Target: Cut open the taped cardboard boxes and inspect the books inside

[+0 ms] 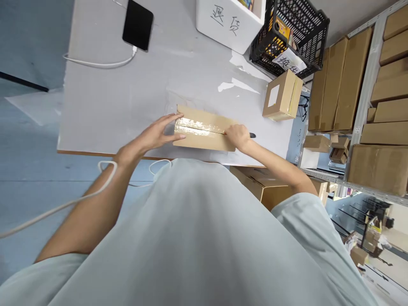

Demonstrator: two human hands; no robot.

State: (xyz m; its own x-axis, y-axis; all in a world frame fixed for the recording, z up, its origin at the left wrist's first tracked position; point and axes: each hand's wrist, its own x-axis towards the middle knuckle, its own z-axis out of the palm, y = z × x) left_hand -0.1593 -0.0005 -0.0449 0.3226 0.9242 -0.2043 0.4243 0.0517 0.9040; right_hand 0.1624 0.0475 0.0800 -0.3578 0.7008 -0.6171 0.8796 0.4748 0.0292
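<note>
A long cardboard box (204,142) lies near the front edge of the table, with shiny clear tape along its top. A dark seam line runs lengthwise through the tape. At the box's left end, my left hand (156,134) rests with thumb and fingers stretched apart, their tips touching the cardboard. My right hand (238,136) is closed in a fist over the right end of the seam. Out of that fist, on the right, sticks the black end of a slim tool (253,135); its front part is hidden.
Left on the table (105,97) lies a black phone (138,25) on a white cable (105,65). A white foam bin (223,23), a black crate (309,34) and a small carton (282,97) stand back right. Shelves with cartons (379,170) line the right; an open carton (264,187) is below.
</note>
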